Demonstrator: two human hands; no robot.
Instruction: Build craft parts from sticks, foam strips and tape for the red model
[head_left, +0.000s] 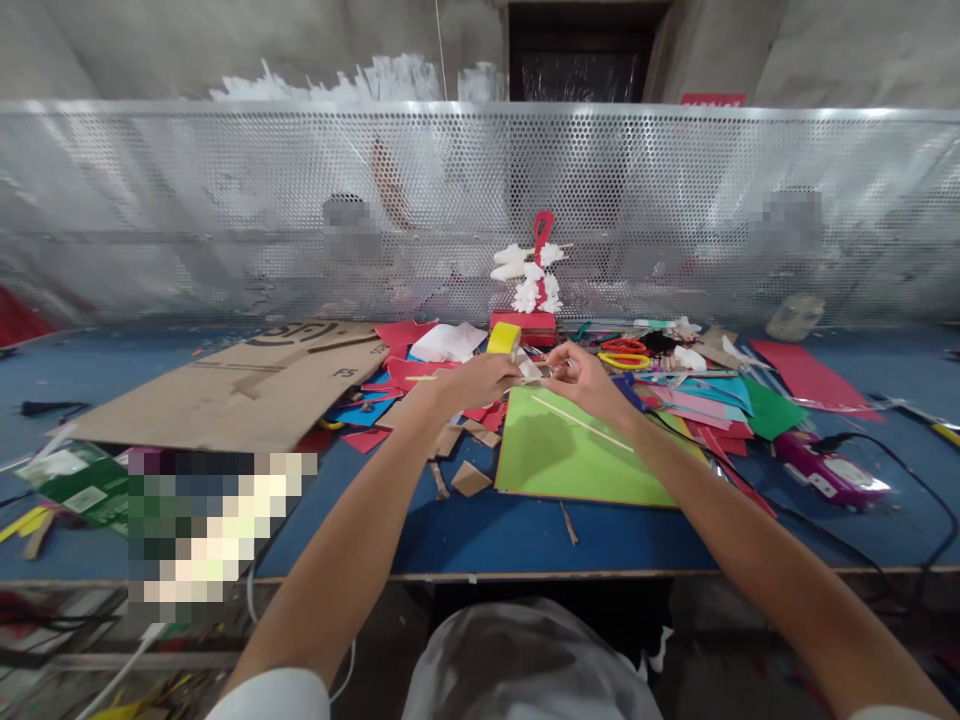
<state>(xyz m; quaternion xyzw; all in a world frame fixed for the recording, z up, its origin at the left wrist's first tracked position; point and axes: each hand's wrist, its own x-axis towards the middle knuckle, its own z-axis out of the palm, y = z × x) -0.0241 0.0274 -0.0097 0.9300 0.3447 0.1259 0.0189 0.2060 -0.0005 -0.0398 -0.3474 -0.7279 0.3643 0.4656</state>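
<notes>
Both hands meet just beyond the far edge of a lime-green sheet (570, 455). The fingers of my left hand (487, 380) pinch together around a small pale piece that is too small to name. Beside it, my right hand (589, 385) has bent fingers drawn together at the same spot; what they grip is hidden. A thin pale stick (581, 423) lies slantwise on the green sheet between my forearms. Right behind my left hand stands a roll of yellow tape (504, 340). Brown cardboard pieces (472, 480) lie left of the sheet.
A red stand with white fluffy shapes (541, 275) rises before the perforated metal screen (435, 200). Large cardboard (225, 400) covers the left. Scissors with red and yellow handles (624, 353), coloured paper and a purple box with a cable (832, 475) lie to the right.
</notes>
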